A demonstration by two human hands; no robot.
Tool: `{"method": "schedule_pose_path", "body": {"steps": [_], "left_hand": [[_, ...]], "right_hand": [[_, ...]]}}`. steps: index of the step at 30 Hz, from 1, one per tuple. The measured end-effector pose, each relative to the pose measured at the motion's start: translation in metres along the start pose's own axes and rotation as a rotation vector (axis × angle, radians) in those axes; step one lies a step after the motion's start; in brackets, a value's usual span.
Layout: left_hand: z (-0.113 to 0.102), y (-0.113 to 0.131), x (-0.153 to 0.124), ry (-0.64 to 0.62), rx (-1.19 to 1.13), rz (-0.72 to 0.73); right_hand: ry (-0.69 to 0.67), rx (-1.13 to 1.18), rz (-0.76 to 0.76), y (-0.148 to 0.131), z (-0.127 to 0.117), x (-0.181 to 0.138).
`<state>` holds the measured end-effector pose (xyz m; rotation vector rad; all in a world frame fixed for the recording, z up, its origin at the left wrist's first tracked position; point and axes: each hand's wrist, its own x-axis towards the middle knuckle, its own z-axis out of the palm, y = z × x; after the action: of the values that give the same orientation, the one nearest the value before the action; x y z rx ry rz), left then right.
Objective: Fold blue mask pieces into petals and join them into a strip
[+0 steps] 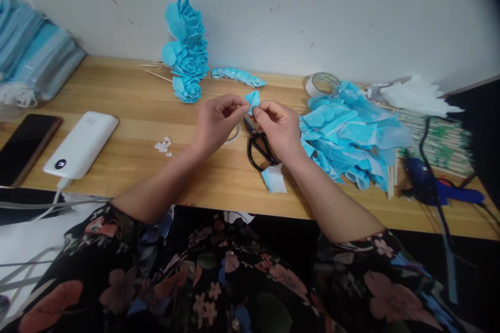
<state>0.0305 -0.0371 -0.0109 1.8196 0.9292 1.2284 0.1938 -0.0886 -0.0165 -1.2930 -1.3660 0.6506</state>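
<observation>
On the far left, a stack of blue masks (42,54) leans near the wall. In front of it lie a black phone (27,148) and a white power bank (82,144) with a wire (58,193) stuck in its end. Next come a few tiny white paper bits (162,144) on the wooden table (128,166). Behind them, big blue flowers (185,52) lie close together, with thin stems poking out to the left.

The left hand (216,120) pinches the left side of a small blue petal (253,99) with its thumb and finger. The petal is up above the table, right between the two hands. Part of a pale ring (233,139) peeks out by the left hand. Behind the petal is a row of folded blue bits (238,76). Below the petal lie black scissors (258,151), and a blue and white scrap (275,178) is by their handles. The right hand (279,127) pinches the petal's lower right side.

Further right are a tape roll (322,85), a big messy blue pile (347,135), some white sheets (416,94), lots of sticks (445,140) and a blue tool (429,184).
</observation>
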Motion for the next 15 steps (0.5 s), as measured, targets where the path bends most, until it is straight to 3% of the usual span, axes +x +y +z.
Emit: {"method": "schedule_pose_path", "body": {"steps": [7,15], "left_hand": [[-0.004,0.001,0.007,0.076,-0.126,-0.108],[-0.009,0.001,0.013,-0.155,-0.352,-0.393]], "right_hand": [[0.006,0.061,0.072,0.006,-0.001,0.003],[-0.026,0.113,0.079,0.001,-0.002,0.002]]}}
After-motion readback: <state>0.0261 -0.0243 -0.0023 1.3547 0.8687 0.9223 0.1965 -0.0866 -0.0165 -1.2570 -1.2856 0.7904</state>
